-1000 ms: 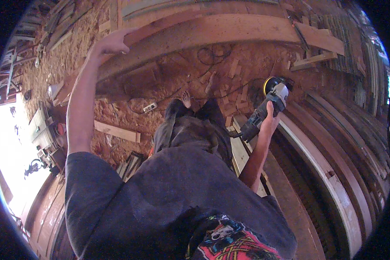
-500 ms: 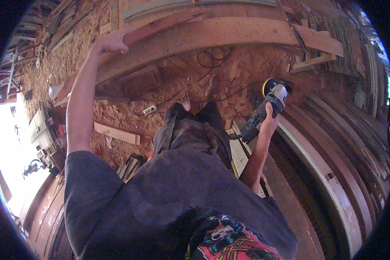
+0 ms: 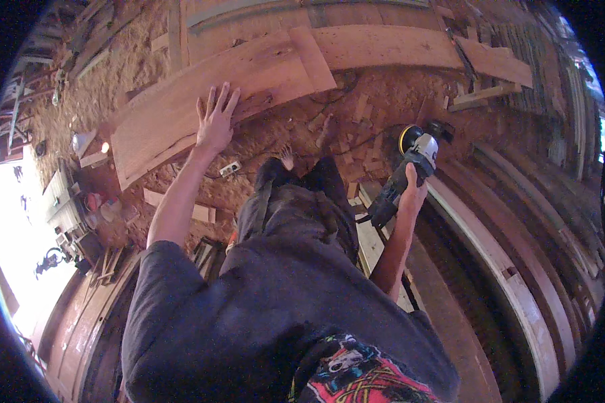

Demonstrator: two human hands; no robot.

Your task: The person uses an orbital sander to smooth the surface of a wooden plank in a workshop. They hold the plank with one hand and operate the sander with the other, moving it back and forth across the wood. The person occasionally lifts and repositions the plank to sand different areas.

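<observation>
A wide wooden board (image 3: 161, 124) lies at a slant across a longer plank (image 3: 390, 48) ahead of me. My left hand (image 3: 215, 124) rests on the board near its close edge, fingers spread and flat. Knots and a dark crack show along that close edge. Off to the right, my right hand (image 3: 412, 191) grips the dark body of an angle grinder (image 3: 400, 185). Its round head has a yellow-edged pad (image 3: 409, 139) turned up and away from me. The tool is held in the air, apart from the board.
A white power strip (image 3: 230, 168) and wood offcuts (image 3: 204, 213) lie on the sawdust-covered ground near my bare feet (image 3: 287, 158). Long planks (image 3: 497, 255) are stacked at my right. A dark bar-shaped tool (image 3: 461, 54) rests on the plank's far right.
The wide board, seen nearly edge-on before, now lies flat across the long plank. My left hand has moved right and closer, from its raised edge onto its face. The grinder has barely shifted.
</observation>
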